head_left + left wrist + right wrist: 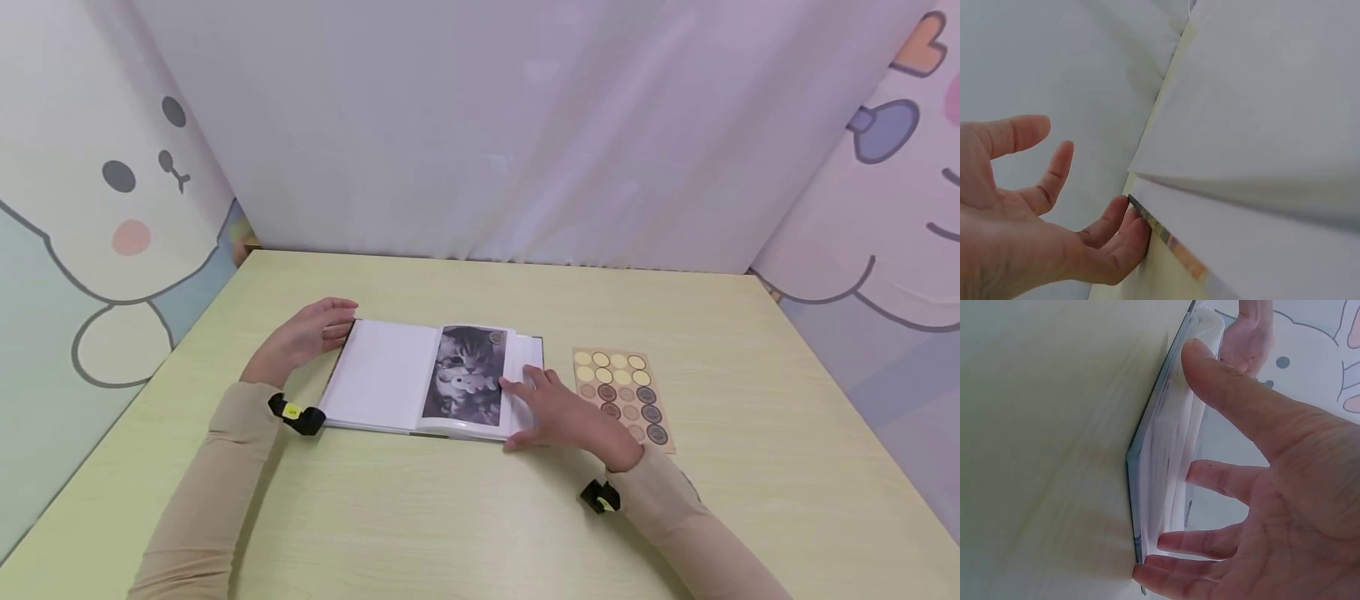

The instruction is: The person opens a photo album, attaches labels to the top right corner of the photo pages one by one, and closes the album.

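An open photo album (382, 375) lies flat, its left page blank white. On the right side a grey kitten photo (459, 400) sits in a clear sleeve, with a small round sticker (497, 338) at its upper right corner. My left hand (307, 333) is at the album's upper left corner; in the left wrist view its lower fingertips touch the cover edge (1175, 247), thumb apart. At the right edge, my right hand (562, 415) has its fingers spread over the pages. In the right wrist view the fingertips meet the stacked page edges (1163, 456), with the thumb near the album's bottom edge.
A tan sheet of round stickers (630, 394), in cream, brown and dark grey, lies right of the album, partly behind my right hand. The pale wooden table (450, 517) ends at a white curtain (480, 133). Cartoon-printed curtains (97, 200) hang at both sides.
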A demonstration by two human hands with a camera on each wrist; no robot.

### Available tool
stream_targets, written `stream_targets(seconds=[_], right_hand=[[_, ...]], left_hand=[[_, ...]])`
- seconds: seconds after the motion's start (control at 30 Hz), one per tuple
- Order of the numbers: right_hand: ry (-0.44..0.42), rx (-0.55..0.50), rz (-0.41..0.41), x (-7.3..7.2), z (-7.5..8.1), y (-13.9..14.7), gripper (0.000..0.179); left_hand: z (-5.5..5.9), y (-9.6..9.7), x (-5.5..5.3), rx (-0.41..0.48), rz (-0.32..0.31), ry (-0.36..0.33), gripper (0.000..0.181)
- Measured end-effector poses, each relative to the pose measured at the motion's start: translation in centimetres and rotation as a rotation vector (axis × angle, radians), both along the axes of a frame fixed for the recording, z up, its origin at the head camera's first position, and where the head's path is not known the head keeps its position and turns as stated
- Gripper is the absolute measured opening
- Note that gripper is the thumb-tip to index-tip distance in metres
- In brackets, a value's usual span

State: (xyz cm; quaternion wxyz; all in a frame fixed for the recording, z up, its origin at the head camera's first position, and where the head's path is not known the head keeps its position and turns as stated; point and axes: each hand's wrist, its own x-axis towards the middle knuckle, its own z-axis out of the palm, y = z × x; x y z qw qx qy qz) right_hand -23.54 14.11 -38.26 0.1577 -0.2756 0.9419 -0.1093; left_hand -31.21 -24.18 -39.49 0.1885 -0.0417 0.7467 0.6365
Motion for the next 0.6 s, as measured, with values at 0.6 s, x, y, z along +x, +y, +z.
stream_targets(seconds=[0.6], right_hand=[[-0.017, -0.021, -0.014, -0.4, 0.1, 0.4, 0.09]], left_hand=[[4.2, 0.9, 5.1, -0.208, -0.202, 0.141, 0.065]])
